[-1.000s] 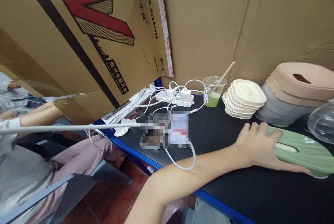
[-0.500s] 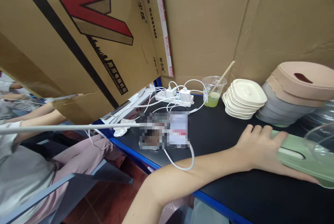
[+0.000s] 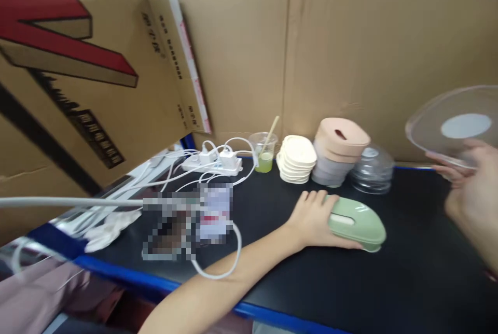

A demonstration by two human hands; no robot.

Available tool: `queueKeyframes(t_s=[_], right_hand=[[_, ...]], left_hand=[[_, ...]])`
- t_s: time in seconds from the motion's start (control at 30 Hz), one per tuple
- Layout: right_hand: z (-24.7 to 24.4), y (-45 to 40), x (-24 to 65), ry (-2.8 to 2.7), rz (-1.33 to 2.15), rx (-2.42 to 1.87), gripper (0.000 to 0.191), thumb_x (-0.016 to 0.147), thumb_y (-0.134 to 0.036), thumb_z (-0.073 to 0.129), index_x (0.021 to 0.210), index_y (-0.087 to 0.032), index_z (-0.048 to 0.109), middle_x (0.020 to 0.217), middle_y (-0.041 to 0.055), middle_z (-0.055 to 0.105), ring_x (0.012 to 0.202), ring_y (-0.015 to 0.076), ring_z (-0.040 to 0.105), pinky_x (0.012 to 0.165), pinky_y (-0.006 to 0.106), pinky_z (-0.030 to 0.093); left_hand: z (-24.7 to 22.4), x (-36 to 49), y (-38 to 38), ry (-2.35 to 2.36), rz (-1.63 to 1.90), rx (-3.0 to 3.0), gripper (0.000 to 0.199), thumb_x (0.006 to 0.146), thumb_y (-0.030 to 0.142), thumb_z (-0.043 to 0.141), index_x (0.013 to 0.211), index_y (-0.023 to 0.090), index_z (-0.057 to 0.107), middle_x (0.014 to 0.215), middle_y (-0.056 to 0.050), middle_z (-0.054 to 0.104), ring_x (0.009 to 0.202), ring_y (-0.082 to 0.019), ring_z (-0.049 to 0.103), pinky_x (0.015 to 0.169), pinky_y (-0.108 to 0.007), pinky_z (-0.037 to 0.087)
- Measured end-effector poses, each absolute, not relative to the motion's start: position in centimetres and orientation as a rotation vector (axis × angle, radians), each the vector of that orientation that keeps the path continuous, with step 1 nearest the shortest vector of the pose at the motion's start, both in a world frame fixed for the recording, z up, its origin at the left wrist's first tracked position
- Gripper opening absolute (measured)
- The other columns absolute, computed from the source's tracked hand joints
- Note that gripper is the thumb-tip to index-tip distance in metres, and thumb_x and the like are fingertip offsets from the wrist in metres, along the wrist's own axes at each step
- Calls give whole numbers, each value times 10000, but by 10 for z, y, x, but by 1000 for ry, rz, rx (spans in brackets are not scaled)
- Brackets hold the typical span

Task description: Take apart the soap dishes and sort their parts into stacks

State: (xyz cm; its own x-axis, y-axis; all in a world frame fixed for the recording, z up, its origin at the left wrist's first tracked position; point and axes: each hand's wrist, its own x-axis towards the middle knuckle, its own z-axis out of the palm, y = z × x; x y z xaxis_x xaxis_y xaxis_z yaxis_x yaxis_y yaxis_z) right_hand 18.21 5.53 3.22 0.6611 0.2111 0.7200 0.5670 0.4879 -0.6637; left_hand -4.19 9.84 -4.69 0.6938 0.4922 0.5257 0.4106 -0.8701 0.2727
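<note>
My left hand (image 3: 313,220) grips the near left end of a green oval box (image 3: 360,216) on the black table. Its fingers curl over the far edge and the thumb lies along the near side. The box's top has a long slot with something whitish inside. At the right, my right hand (image 3: 472,183) holds up a thin, clear plastic cover (image 3: 424,121) by its lower edge, above the table. A white oval patch (image 3: 466,126) shows on the cover. This hand is somewhat blurred.
Behind the green box stand cream lids (image 3: 296,157), peach slotted covers (image 3: 342,139) on grey ones (image 3: 330,168), and clear plastic covers (image 3: 372,170). Further left are a cup of green drink (image 3: 265,160), a power strip (image 3: 218,164) with cables, and a phone (image 3: 216,212). Cardboard (image 3: 369,54) walls the back.
The view has swung right, so the green box now shows whole under my left hand. The clear cover, earlier overlapping the box at the right edge, is now up and apart in my right hand.
</note>
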Motion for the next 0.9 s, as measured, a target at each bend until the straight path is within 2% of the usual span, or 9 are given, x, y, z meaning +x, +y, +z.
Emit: queueKeyframes(t_s=[0.03, 0.13, 0.27, 0.4, 0.47, 0.53, 0.67, 0.77, 0.9], right_hand=[[40, 59, 184, -722, -200, -1040, 485, 504, -289, 594, 906, -247, 328, 863, 32, 522, 528, 167, 584, 402, 303, 502], [50, 58, 187, -596, -245, -976, 540, 437, -282, 579, 917, -232, 337, 858, 29, 503, 523, 171, 575, 447, 354, 533], [38, 52, 190, -866, -591, -1217, 366, 705, -343, 522, 999, -130, 572, 868, 96, 551, 610, 199, 600, 540, 368, 528], [16, 62, 197, -1239, -1031, -1556, 372, 893, -295, 375, 936, -147, 713, 771, 105, 624, 592, 200, 607, 422, 277, 417], [9, 69, 201, -1376, -1046, -1643, 376, 902, -258, 357, 944, -173, 721, 837, 104, 644, 589, 190, 620, 360, 244, 373], [4, 74, 205, -1503, -993, -1705, 367, 897, -236, 356, 986, -194, 709, 916, 101, 644, 644, 198, 640, 371, 239, 414], [2, 78, 209, -1613, -869, -1694, 380, 902, -301, 348, 1093, -168, 648, 1101, 115, 601, 877, 248, 643, 582, 319, 560], [4, 77, 210, -1643, -754, -1716, 397, 890, -341, 348, 1151, -172, 595, 1173, 105, 574, 975, 257, 617, 701, 356, 573], [9, 74, 211, -1705, -676, -1769, 407, 827, -310, 394, 1175, -180, 562, 1217, 108, 547, 1015, 272, 600, 736, 384, 570]], left_hand=[[-47, -41, 98, 739, 894, 2747, 858, 474, 566, 906, 1107, 94, 571, 1067, -89, 563, 951, -263, 526, 852, -374, 414], [-47, -38, 95, 734, 863, 2700, 868, 465, 564, 913, 1122, 122, 556, 1088, -79, 550, 953, -266, 519, 863, -387, 412], [-46, -34, 91, 696, 862, 2672, 846, 458, 508, 938, 1109, 129, 553, 1091, -79, 541, 958, -262, 513, 886, -381, 402], [-44, -32, 87, 694, 842, 2672, 847, 463, 498, 941, 1114, 132, 542, 1085, -80, 539, 963, -259, 510, 894, -382, 403], [-44, -31, 86, 699, 828, 2670, 848, 463, 494, 942, 1119, 144, 535, 1093, -74, 536, 961, -256, 510, 900, -385, 403], [-45, -31, 85, 703, 825, 2668, 855, 456, 494, 942, 1125, 156, 531, 1096, -68, 535, 957, -256, 511, 903, -390, 404], [-46, -30, 84, 700, 827, 2674, 858, 451, 497, 942, 1122, 155, 531, 1096, -71, 535, 960, -263, 510, 900, -393, 407], [-45, -30, 84, 700, 825, 2670, 865, 456, 496, 942, 1128, 148, 524, 1108, -78, 532, 968, -264, 508, 902, -394, 405], [-44, -30, 83, 694, 816, 2666, 866, 470, 495, 940, 1140, 143, 520, 1119, -83, 529, 983, -269, 502, 907, -400, 399]])
